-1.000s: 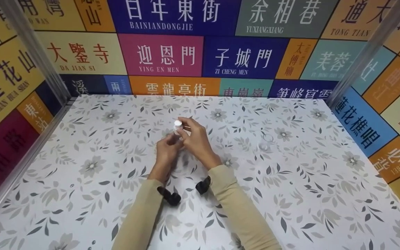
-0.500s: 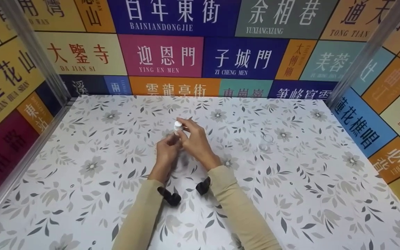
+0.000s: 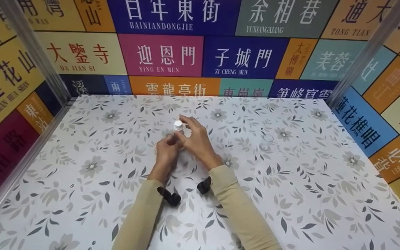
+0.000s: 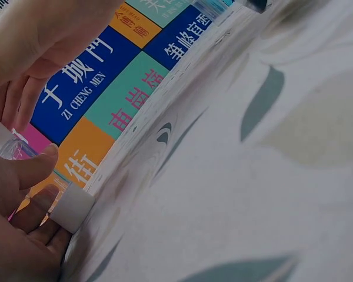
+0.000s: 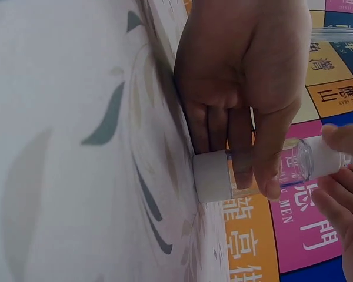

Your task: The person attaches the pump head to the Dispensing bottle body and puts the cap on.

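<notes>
Just beyond the middle of the flowered table point(image 3: 64, 201), we see the clear bottle point(image 5: 291, 161) held about upright, its white base point(image 5: 213, 177) apparently resting on the tabletop. The left hand point(image 3: 167, 151) pinches the clear part; the right hand point(image 3: 197, 140) is loose around the white cap point(image 3: 178, 123), forefinger standing off. We cannot tell how firmly its thumb touches. We judge that a light left pinch could let the bottle spin or slip, while an uneven thumb push could tip it.
</notes>
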`<act>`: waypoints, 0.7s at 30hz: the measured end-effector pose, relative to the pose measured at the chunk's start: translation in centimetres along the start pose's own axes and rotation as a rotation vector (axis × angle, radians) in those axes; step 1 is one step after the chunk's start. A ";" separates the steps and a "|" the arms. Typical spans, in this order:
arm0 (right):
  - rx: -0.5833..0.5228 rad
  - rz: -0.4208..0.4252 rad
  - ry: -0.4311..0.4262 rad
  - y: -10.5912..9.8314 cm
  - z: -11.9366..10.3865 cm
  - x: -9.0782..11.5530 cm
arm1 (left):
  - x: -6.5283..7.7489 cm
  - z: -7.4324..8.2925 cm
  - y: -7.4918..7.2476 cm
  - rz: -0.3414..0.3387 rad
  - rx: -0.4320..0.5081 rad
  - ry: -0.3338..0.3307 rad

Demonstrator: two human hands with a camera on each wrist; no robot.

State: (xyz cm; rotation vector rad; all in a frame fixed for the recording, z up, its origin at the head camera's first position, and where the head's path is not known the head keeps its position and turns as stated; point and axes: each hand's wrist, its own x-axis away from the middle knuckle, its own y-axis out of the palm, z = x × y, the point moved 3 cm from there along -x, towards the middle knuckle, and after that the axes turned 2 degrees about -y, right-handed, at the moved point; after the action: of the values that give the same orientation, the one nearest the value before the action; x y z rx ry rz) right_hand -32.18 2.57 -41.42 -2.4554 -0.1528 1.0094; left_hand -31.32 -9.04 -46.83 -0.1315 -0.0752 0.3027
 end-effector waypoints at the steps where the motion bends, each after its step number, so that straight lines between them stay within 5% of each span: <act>1: -0.005 0.007 -0.007 0.0 0.0 0.0 | 0.0 0.0 0.0 -0.003 0.001 -0.004; 21: -0.082 -0.006 0.047 0.0 0.1 0.0 | 0.0 0.0 -0.1 -0.018 -0.011 -0.004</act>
State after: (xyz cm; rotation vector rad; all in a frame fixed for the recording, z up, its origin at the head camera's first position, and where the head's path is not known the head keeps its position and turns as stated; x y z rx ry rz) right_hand -32.22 2.56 -41.47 -2.5487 -0.1901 0.9598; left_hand -31.26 -9.09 -46.87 -0.1408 -0.0823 0.2847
